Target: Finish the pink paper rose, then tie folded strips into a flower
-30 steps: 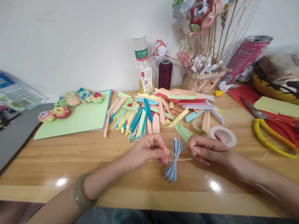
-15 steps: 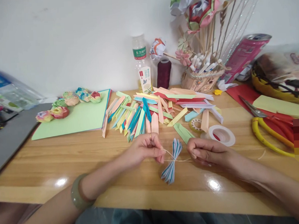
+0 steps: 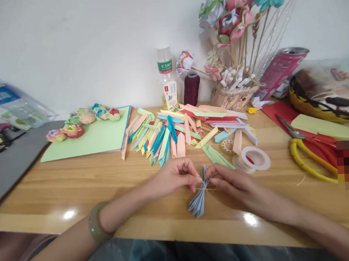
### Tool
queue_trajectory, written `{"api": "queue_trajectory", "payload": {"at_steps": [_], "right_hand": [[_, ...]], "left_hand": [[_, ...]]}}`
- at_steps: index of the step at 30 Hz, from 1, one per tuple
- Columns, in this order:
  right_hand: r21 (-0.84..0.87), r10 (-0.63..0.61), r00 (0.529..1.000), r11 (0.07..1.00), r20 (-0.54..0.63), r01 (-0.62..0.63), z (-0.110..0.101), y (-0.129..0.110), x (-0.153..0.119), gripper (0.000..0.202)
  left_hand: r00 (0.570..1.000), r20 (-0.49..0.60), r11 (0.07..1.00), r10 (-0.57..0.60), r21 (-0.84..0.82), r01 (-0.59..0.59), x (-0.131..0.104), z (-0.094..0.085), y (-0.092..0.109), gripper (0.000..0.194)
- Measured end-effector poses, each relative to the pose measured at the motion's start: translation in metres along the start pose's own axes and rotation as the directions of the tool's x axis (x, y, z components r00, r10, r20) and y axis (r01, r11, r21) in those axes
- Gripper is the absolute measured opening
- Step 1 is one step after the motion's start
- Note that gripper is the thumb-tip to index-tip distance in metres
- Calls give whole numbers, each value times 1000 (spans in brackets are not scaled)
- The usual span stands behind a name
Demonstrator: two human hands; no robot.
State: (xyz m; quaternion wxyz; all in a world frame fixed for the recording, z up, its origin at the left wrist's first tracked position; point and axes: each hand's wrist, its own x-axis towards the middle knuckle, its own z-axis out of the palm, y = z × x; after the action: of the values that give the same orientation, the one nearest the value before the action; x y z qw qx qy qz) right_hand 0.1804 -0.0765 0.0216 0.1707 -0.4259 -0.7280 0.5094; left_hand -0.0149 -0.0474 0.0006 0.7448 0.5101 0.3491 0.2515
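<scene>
A bundle of pleated blue and white paper [image 3: 198, 204], tied at its waist with thin pale thread [image 3: 200, 188], stands tilted over the table in front of me. My left hand [image 3: 179, 177] is closed in a pinch on the thread, just left of the waist. From the other side, my right hand [image 3: 231, 182] has its thumb and index finger closed at the upper part of the bundle, partly covering it. Thread ends run under the right hand's fingers. Behind both hands lies a pile of folded paper strips [image 3: 163, 139] in several colours.
White tape [image 3: 259, 158] and yellow-handled scissors [image 3: 299, 163] lie to the right. Paper flowers rest on a green sheet [image 3: 90, 144] at left. A bottle [image 3: 167, 84], a dark thread spool [image 3: 191, 90] and a basket [image 3: 234, 96] line the wall.
My right hand has moved left, from the outstretched thread ends to the top of the pleated bundle. The left hand still pinches the thread, now closer to the waist.
</scene>
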Motion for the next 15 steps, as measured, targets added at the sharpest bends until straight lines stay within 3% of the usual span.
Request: {"api": "queue_trajectory", "payload": {"at_steps": [4, 8, 11, 13, 14, 15], "right_hand": [[-244, -40, 998, 969, -44, 28, 13, 3, 2, 18], [-278, -67, 993, 960, -98, 38, 17, 3, 5, 25], [-239, -36, 993, 971, -113, 8, 16, 2, 6, 27], [-227, -10, 993, 974, -117, -17, 15, 2, 8, 27], [-222, 2, 993, 975, -115, -28, 14, 1, 9, 28], [-214, 13, 994, 976, -110, -36, 13, 1, 9, 28]], "left_hand": [[987, -119, 993, 112, 56, -106, 4, 7, 0, 17], [944, -248, 964, 218, 206, -169, 2, 4, -1, 15], [877, -391, 911, 279, 397, -113, -8, 4, -2, 22], [844, -451, 854, 290, 521, -15, -18, 8, -3, 11], [850, -437, 809, 294, 588, 23, -23, 10, -4, 6], [869, -394, 750, 300, 660, 40, -27, 13, -5, 14]]}}
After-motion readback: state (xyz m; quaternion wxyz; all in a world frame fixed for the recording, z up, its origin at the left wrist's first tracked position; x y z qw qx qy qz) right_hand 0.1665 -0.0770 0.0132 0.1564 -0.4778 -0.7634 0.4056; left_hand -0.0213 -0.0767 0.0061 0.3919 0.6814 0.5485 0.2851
